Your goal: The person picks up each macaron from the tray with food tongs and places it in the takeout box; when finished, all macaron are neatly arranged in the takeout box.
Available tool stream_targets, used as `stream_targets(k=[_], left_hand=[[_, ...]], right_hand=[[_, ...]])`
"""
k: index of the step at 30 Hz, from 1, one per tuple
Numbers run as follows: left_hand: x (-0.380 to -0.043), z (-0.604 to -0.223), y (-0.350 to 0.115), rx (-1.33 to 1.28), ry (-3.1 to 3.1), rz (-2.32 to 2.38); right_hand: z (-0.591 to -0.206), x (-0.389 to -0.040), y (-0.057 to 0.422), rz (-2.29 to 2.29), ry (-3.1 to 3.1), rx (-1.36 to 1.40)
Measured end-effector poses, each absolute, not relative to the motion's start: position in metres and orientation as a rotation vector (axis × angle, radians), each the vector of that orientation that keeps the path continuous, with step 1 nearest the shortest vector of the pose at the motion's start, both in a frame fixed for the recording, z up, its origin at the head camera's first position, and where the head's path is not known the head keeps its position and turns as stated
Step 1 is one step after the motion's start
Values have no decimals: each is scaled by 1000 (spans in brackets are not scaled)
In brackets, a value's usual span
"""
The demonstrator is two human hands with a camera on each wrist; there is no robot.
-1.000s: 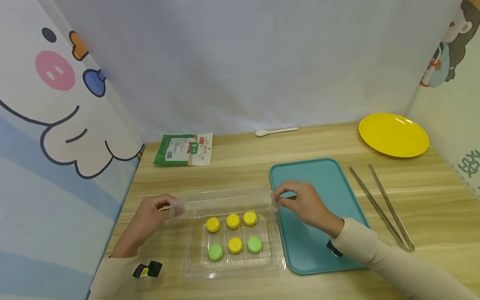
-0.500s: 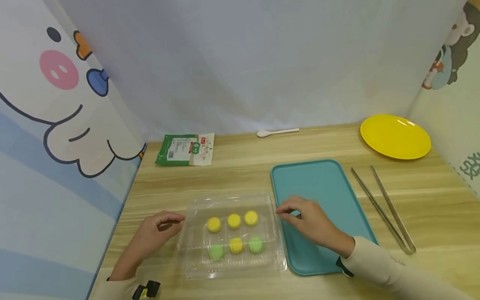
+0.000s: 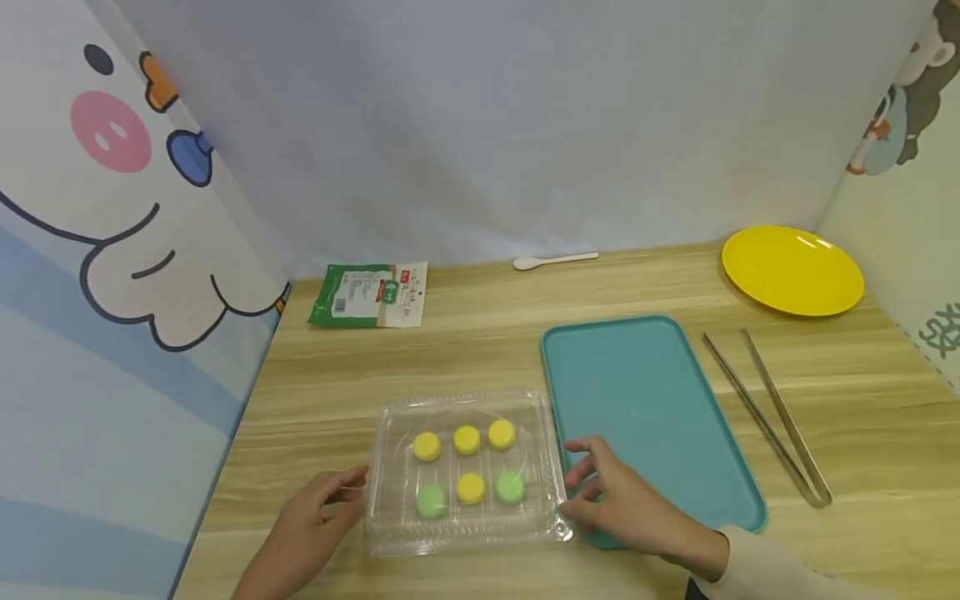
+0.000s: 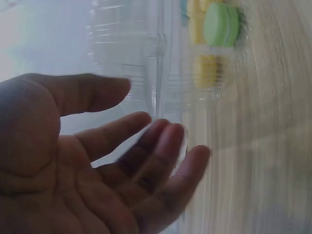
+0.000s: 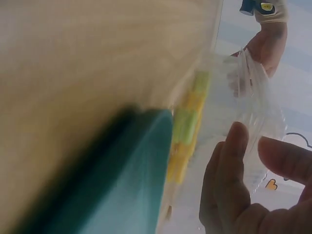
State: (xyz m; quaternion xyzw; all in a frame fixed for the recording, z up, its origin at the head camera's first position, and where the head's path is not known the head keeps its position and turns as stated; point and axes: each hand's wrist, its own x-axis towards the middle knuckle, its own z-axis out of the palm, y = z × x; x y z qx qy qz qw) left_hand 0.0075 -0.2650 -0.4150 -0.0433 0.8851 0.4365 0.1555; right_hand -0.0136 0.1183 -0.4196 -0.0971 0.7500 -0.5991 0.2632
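A clear plastic clamshell box (image 3: 401,546) lies on the table with its lid down over several macarons. The green macarons (image 3: 431,502) sit in the front row beside a yellow macaron (image 3: 470,488); the back row is all yellow. At the box's left side is my left hand (image 3: 309,525), its fingers loosely bent and their tips right at the edge. My right hand (image 3: 618,504) reaches over the tray's near left part, fingertips at the box's front right corner. In the left wrist view, the left hand's fingers (image 4: 165,141) are spread apart near the clear plastic.
Right of the box lies a teal tray (image 3: 630,375), close against it. Beyond are metal tongs (image 3: 772,425) and a yellow plate (image 3: 792,271). A green and white packet (image 3: 367,296) and a white spoon (image 3: 555,262) lie along the back by the curtain.
The raised lid has come down over the macarons. Both hands have let go of its edge and moved toward me along the box's sides.
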Motion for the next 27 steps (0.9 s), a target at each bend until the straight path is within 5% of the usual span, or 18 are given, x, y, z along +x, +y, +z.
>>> stream_targets(k=[13, 27], left_hand=[[19, -422, -273, -55, 2032, 1461], [-18, -428, -271, -32, 1974, 1687]], right_hand=[[-428, -6, 115, -1716, 1798, -193], [-424, -41, 113, -1679, 1904, -231]])
